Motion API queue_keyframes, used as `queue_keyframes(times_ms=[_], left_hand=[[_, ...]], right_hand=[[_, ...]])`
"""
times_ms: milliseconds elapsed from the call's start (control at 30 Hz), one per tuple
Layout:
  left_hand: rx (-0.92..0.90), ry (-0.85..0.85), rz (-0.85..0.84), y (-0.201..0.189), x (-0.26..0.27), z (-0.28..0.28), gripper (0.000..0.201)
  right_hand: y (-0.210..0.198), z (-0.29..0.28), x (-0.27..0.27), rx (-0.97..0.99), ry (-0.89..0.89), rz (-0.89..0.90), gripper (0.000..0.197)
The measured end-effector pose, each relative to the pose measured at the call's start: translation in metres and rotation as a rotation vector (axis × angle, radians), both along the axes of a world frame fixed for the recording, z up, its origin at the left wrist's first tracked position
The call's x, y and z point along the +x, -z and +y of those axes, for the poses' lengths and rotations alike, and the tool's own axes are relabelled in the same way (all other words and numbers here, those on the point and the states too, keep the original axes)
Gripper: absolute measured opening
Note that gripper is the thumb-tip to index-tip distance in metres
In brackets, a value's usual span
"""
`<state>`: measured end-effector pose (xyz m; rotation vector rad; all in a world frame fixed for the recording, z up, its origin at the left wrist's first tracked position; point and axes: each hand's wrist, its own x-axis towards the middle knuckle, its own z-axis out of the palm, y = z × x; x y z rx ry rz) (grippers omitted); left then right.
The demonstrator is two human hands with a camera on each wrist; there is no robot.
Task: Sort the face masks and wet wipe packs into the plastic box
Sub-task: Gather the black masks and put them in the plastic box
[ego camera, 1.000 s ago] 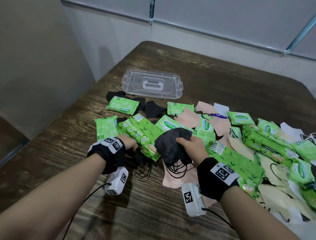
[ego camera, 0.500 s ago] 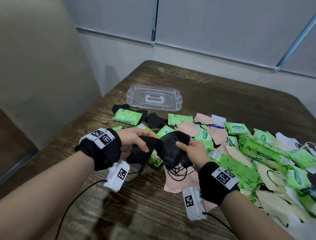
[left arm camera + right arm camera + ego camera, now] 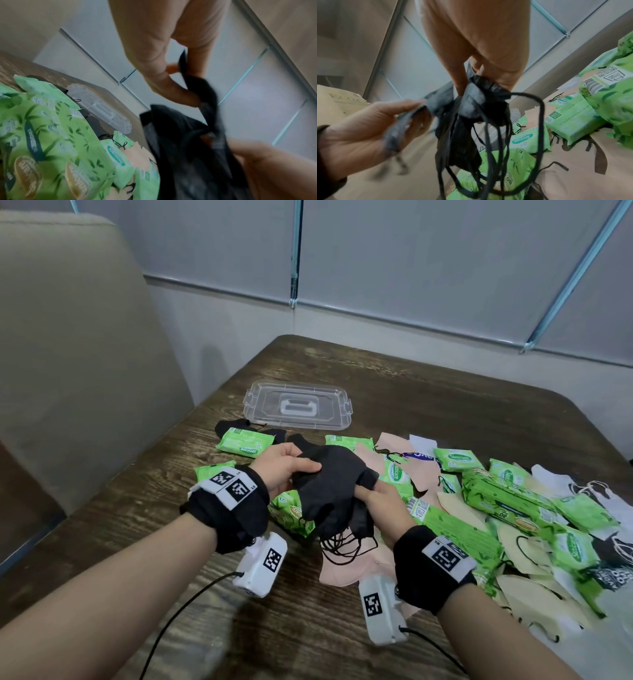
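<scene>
while gripped, black masks [image 3: 330, 486] between hands

Head view looks down; wrist views look close, sharing black masks [image 3: 329, 484].

Both my forearms reach forward over the bench, wrists strapped. My left hand [image 3: 286, 465] pinches the black masks [image 3: 329, 484] from above; my right hand [image 3: 383, 501] grips them from below, fingers curled.
</scene>
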<state>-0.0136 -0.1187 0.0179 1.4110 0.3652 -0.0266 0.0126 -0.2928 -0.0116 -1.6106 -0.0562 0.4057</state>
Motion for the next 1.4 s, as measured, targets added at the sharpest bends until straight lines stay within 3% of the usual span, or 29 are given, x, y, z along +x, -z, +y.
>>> queue_keyframes(times_ms=[67,200,300,433,500,633,733,933,1067,1300,1400], left_hand=[[0.105,-0.045,-0.002,0.009,0.000,-0.006,0.036],[0.549,0.050,-0.065,0.015,-0.004,-0.018,0.035],[0.706,0.092,-0.132,0.010,-0.007,-0.024,0.019],[0.638,0.125,-0.223,0.000,-0.007,-0.019,0.017],[0.600,0.163,-0.297,-0.004,-0.008,-0.015,0.006],[0.545,0.239,-0.349,0.000,-0.005,-0.014,0.017],[0.508,0.160,-0.280,0.007,-0.002,-0.019,0.009],[0.388,-0.032,-0.245,0.020,0.006,-0.022,0.020],[0.310,-0.055,-0.222,0.019,0.009,-0.020,0.028],[0.554,0.280,-0.040,0.011,0.005,-0.021,0.020],[0.363,0.349,-0.039,-0.004,0.006,-0.010,0.025]], right_hand=[[-0.001,0.000,0.000,0.052,0.025,0.004,0.019],[-0.005,-0.001,-0.002,0.070,0.049,-0.006,0.014],[-0.007,-0.001,-0.003,0.047,0.044,-0.002,0.011],[-0.005,-0.004,-0.003,0.028,0.074,0.000,0.011],[-0.006,-0.006,-0.003,0.045,0.083,0.013,0.010],[-0.010,-0.005,-0.004,0.074,0.065,0.004,0.011],[-0.012,0.001,-0.007,0.126,0.028,-0.007,0.009],[-0.016,0.005,-0.004,0.213,-0.048,0.042,0.031],[-0.017,0.002,-0.004,0.098,-0.106,0.019,0.019],[-0.020,-0.001,-0.002,-0.032,-0.167,-0.117,0.025],[-0.028,-0.005,-0.003,-0.018,-0.247,-0.134,0.024]])
